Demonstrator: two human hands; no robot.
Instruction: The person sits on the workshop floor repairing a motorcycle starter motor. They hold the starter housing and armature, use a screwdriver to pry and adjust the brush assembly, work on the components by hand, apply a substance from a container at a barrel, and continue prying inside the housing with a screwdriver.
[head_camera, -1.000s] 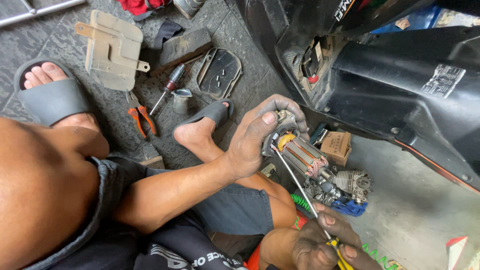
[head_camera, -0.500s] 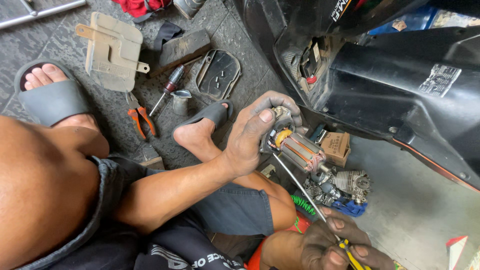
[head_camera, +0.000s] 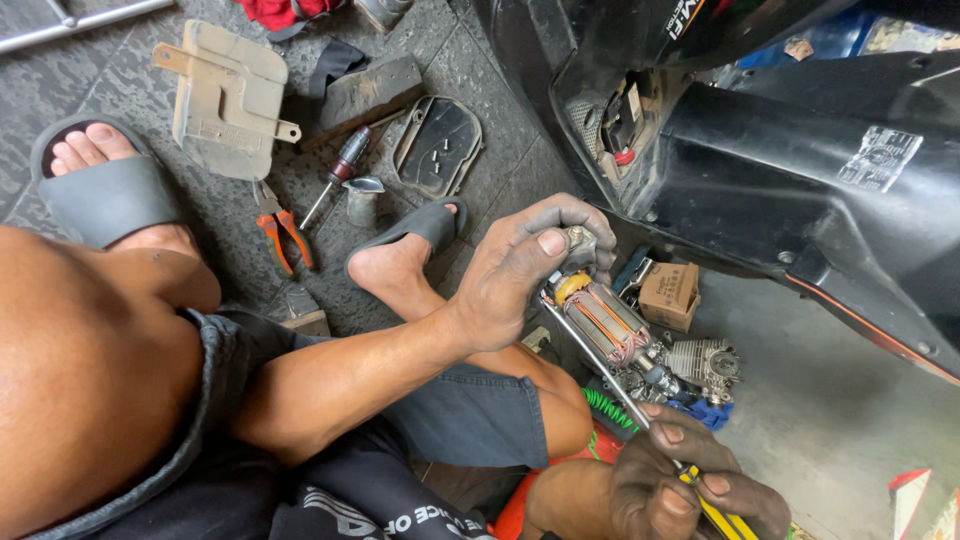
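- Grey textured floor under me, strewn with parts; black scooter body fills the upper right of the view.
- Left hand is clamped on the top end of a motor armature, thumb pressed near its small end piece, fingers curled round the far side.
- Armature sits just above my knee, tilted, copper windings and orange strips facing up, yellow ring at the upper end.
- Right hand is closed round the yellow handle of a long screwdriver at the bottom edge of the view.
- Screwdriver shaft runs up and left from that hand, lying along the near side of the armature; tip is up by my left thumb, exact contact point hidden.
- Small finned metal engine part lies just right of the armature, with a cardboard box beside it near the scooter.
- Green coiled cord shows below the armature, against my leg.
- Floor upper left: beige plastic cover, orange-handled pliers, a second red-handled screwdriver, black oval cover plate.
- Both feet in grey slide sandals, one far left, one near the middle.
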